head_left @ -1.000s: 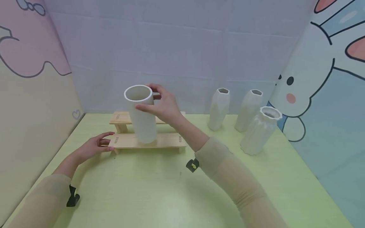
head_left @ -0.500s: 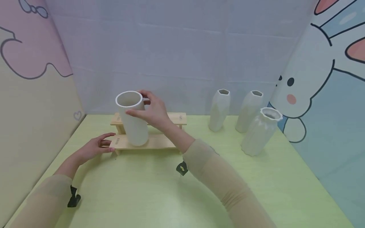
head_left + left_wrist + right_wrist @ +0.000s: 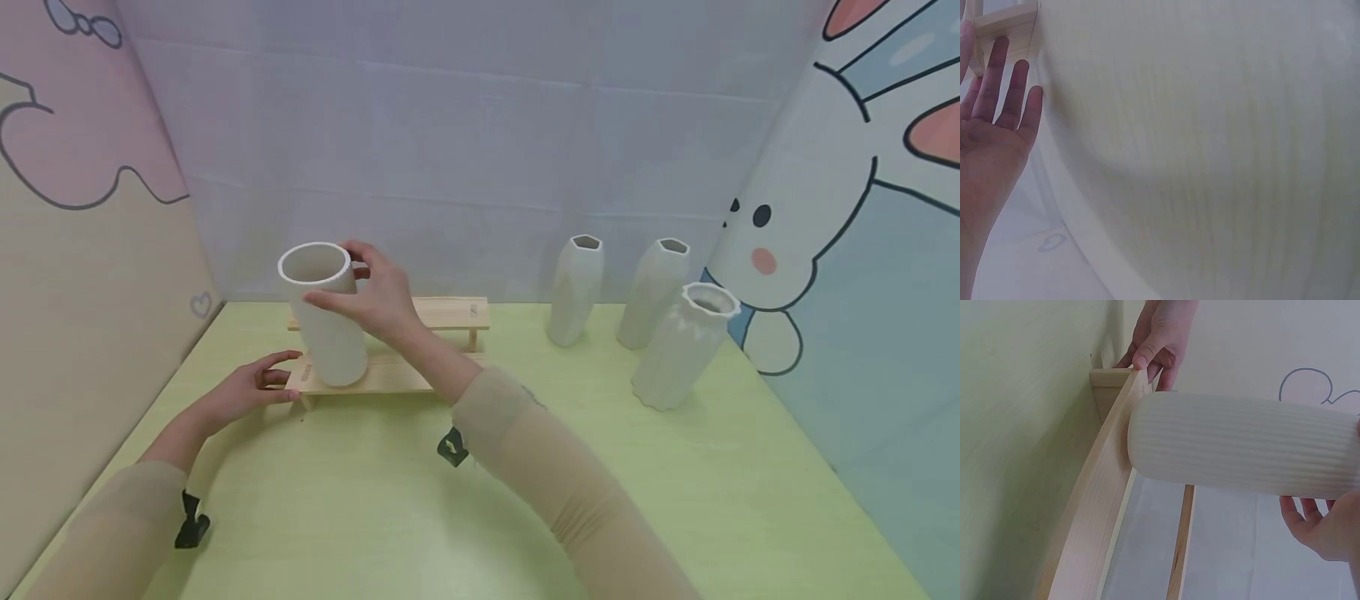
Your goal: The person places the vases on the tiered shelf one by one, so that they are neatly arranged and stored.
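Note:
A tall white cylinder vase, finely ribbed in the right wrist view, is at the left part of the lower step of a two-tier wooden shelf. My right hand grips it near the top from the right, with the thumb across its front and fingers behind. The vase's base meets the step's board in the right wrist view. My left hand holds the left end of that lower step, thumb at the front edge and fingers toward the back. Its palm shows in the left wrist view.
Two faceted white vases stand at the back right. A white vase with a wavy rim is in front of them. The upper board of the shelf lies behind the lower step. Fabric walls enclose the green table.
My right hand has moved the vase left along the lower step, from near its middle toward the left end. The left hand has stayed at the shelf's end.

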### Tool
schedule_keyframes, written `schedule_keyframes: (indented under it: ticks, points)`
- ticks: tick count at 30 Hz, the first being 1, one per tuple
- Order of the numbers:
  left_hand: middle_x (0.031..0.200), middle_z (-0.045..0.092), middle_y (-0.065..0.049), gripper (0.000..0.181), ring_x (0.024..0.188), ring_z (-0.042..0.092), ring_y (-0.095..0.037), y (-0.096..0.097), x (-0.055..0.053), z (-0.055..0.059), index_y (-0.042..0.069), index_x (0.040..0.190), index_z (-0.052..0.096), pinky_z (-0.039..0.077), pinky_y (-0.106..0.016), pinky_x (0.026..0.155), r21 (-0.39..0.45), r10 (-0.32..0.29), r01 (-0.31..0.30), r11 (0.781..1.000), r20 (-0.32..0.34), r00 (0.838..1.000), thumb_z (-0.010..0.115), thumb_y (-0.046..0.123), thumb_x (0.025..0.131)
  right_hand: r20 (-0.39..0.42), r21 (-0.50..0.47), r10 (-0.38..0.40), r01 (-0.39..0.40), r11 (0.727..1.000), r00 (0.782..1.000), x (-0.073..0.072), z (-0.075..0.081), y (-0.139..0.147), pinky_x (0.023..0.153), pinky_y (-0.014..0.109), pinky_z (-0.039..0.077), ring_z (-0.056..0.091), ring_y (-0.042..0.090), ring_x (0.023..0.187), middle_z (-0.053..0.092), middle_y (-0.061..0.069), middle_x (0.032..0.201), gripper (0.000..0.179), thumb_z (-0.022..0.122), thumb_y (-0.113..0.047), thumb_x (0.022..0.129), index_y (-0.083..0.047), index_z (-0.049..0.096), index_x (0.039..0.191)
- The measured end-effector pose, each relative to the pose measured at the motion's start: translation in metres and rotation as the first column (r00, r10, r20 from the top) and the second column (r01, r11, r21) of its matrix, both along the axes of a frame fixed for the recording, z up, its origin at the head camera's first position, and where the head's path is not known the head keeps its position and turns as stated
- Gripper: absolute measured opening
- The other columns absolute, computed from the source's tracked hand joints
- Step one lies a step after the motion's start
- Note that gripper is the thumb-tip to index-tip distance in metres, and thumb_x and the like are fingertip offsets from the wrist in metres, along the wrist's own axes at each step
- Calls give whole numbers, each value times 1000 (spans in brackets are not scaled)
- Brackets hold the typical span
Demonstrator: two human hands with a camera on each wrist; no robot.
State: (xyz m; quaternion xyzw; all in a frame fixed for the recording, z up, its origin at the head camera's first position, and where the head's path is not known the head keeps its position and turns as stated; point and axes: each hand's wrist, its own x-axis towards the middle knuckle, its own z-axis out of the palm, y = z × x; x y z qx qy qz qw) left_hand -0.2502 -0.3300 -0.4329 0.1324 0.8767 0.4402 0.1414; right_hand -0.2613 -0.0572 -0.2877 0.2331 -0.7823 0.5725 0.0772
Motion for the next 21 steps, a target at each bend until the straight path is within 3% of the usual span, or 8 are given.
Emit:
schedule_keyframes:
  ticks: [5,21]
  points:
    - [130,56,-21,77,111,57,-15,0,1,1,14,150,23,35,-62,96,-4,-1,1,1000,4,1000,65,33,89,-3,2,14,-14,1000,1000,0,-2,-7,71,17,49,58,6,97,61,-4,115,70,86,-30,67,-15,52,127]
    - [131,54,-24,77,106,56,-3,-1,2,1,9,149,22,35,-60,97,4,1,-1,1000,11,1000,65,31,90,-45,71,-19,22,997,999,-2,-3,-19,69,14,46,57,6,92,59,-7,114,69,86,-34,68,-15,52,125]
